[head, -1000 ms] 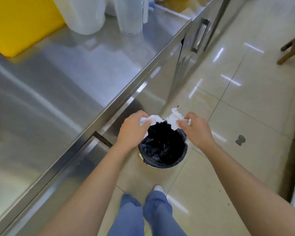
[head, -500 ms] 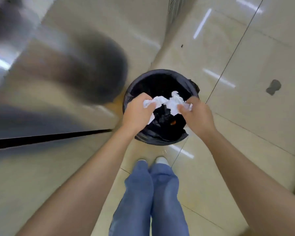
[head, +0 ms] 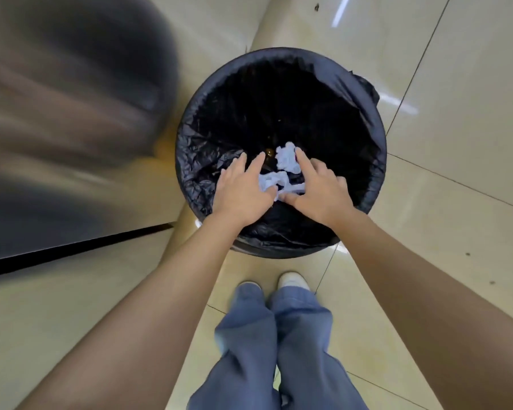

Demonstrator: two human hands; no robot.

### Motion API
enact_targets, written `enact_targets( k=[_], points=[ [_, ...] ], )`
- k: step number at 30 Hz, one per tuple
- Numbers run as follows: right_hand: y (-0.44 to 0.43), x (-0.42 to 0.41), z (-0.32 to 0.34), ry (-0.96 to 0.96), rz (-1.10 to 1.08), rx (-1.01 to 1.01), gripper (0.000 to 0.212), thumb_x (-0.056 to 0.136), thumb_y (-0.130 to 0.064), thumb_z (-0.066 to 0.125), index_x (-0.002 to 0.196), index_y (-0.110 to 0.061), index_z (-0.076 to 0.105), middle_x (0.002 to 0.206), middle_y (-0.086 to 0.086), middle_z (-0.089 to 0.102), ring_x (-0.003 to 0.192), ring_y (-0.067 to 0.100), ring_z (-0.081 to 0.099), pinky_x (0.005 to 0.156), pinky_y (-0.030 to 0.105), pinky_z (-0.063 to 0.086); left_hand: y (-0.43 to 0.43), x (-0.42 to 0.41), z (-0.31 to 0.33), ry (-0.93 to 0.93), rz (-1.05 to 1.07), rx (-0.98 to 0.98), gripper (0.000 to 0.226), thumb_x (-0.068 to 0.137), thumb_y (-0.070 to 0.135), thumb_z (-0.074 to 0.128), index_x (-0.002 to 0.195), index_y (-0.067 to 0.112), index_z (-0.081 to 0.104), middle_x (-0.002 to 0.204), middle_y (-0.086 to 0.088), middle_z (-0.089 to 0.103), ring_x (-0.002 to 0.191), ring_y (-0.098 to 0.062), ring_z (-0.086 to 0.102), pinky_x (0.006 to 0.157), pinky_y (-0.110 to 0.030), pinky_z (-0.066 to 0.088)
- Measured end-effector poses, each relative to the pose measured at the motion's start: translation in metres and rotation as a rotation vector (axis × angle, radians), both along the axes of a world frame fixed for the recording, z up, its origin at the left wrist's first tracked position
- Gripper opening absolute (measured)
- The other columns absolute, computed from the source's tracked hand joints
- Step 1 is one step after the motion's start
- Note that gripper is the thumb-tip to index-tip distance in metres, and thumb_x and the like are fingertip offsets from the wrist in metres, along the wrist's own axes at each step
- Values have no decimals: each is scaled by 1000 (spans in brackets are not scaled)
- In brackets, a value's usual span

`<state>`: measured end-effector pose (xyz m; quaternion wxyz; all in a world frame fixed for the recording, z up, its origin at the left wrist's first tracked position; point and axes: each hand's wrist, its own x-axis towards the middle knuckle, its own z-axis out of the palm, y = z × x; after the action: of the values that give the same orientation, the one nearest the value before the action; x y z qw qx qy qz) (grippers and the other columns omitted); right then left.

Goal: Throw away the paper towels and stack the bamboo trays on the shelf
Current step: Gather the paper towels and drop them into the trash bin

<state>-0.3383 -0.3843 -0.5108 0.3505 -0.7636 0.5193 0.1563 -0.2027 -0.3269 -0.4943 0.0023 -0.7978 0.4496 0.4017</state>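
A round bin [head: 376, 137] lined with a black bag stands on the floor right below me. Crumpled white paper towels [head: 285, 161] are inside its mouth, below and between my hands. My left hand [head: 243, 187] is over the bin's near side with fingers spread and holds nothing. My right hand [head: 320, 187] is beside it, fingers apart, its thumb touching a strip of towel. No bamboo trays or shelf are in view.
The steel counter front [head: 57, 128] rises at the left, blurred, with a dark gap under it. Glossy beige floor tiles [head: 442, 217] surround the bin. My legs in blue trousers [head: 267, 335] and white shoes stand just behind the bin.
I have leaned down over the bin, so it looks much larger. Both hands have opened and the paper towels have dropped from them into the bin.
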Motion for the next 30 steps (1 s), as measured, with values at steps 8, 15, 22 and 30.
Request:
enact_targets(
  k=[8, 15, 22, 30],
  points=[
    [-15, -10, 169, -63, 150, -237, 85, 84, -55, 50, 147, -34, -3, 157, 10, 16, 142, 25, 22, 114, 39, 17, 0, 11, 160, -180, -101, -170, 67, 91, 43, 49, 148, 25, 20, 156, -9, 24, 144, -24, 19, 118, -42, 16],
    [-30, -15, 359, -192, 153, -459, 84, 83, -58, 49, 148, -31, 3, 153, 12, 27, 136, 30, 33, 110, 41, 25, -13, 6, 342, -226, -60, -388, 61, 89, 40, 52, 143, 20, 33, 146, -8, 42, 136, -27, 35, 116, -49, 21],
    [-39, -16, 502, -304, 214, -635, 83, 83, -59, 48, 147, -33, 3, 155, 8, 24, 140, 24, 28, 111, 39, 21, -12, 9, 467, -304, -8, -532, 62, 90, 42, 51, 145, 21, 30, 151, -7, 35, 139, -25, 30, 117, -49, 17],
    [-18, 17, 587, -390, 294, -712, 83, 83, -59, 49, 147, -34, 3, 155, 6, 24, 141, 20, 26, 113, 38, 20, 19, 39, 558, -318, 116, -679, 60, 88, 41, 54, 142, 25, 35, 144, -4, 44, 130, -27, 41, 108, -37, 32]
  ],
)
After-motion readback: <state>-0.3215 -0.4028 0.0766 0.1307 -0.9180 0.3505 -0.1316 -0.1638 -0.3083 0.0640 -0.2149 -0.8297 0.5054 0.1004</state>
